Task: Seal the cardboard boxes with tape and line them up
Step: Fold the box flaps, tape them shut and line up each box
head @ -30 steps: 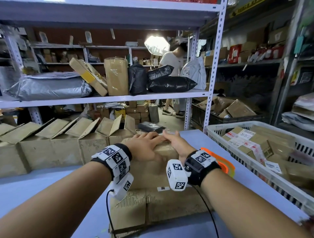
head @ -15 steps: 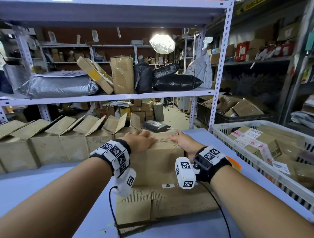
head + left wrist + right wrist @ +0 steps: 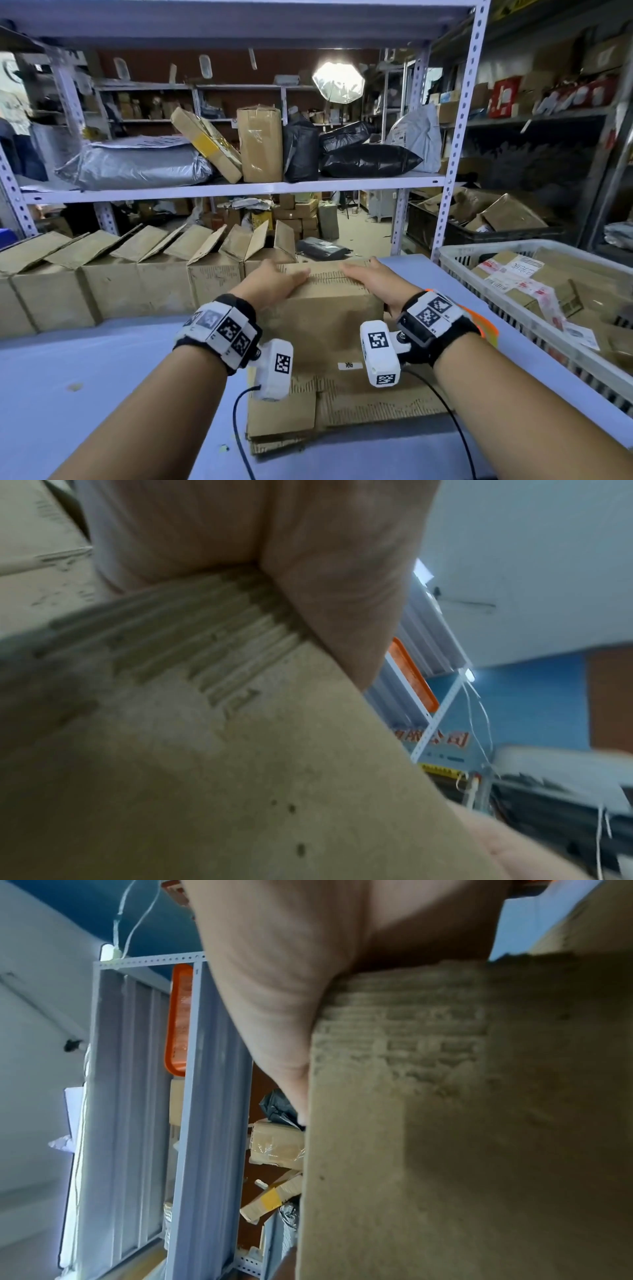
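Pressing down from both sides, the left hand (image 3: 274,284) and the right hand (image 3: 375,282) lie flat-fingered on the closed top flaps of the plain brown corrugated cardboard box (image 3: 329,329); neither hand curls round anything, both only push and steady. A second ago the two hands overlapped at the middle of the top; now they have spread apart toward the left and right edges, and the box stands taller and squarer, nearer the far row. I judge the flaps are being flattened and the box nudged into line, with taping not yet done, since no tape shows on it. It sits on a flattened sheet of torn cardboard (image 3: 342,404) on the pale blue table (image 3: 85,377), its far left corner just beside the row of open-flapped brown boxes (image 3: 137,274) running leftward. On the right, a white slatted plastic crate (image 3: 513,308) holds parcels. A small white sticker (image 3: 350,365) low on the near face and the crate's shipping labels (image 3: 507,270) carry print too small to read
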Motion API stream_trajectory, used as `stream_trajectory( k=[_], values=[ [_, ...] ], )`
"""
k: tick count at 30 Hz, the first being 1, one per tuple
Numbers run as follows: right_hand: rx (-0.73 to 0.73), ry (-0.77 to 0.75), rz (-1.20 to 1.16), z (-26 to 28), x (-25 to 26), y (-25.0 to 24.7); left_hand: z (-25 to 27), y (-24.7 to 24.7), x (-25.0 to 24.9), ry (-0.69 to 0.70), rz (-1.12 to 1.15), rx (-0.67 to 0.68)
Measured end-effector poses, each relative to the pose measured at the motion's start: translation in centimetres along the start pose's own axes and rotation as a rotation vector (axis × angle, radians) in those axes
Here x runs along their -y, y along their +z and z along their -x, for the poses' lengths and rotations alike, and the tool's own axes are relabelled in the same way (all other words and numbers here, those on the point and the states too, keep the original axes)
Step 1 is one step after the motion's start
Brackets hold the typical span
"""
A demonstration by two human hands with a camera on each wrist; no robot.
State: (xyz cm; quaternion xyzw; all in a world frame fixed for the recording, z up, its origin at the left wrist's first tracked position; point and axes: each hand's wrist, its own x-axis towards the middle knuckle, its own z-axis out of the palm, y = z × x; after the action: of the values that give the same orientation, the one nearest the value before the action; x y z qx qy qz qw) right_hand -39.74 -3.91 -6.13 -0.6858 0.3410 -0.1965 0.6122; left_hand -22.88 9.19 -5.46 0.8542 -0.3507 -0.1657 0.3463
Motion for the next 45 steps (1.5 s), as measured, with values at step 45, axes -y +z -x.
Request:
stream_trajectory(
  k=[45],
  values=[
    [-0.231,-0.482,-0.474,4.1,-1.9,-6.5,5.9,0.6,1.8,0.51,1.154,-0.139]
  ],
)
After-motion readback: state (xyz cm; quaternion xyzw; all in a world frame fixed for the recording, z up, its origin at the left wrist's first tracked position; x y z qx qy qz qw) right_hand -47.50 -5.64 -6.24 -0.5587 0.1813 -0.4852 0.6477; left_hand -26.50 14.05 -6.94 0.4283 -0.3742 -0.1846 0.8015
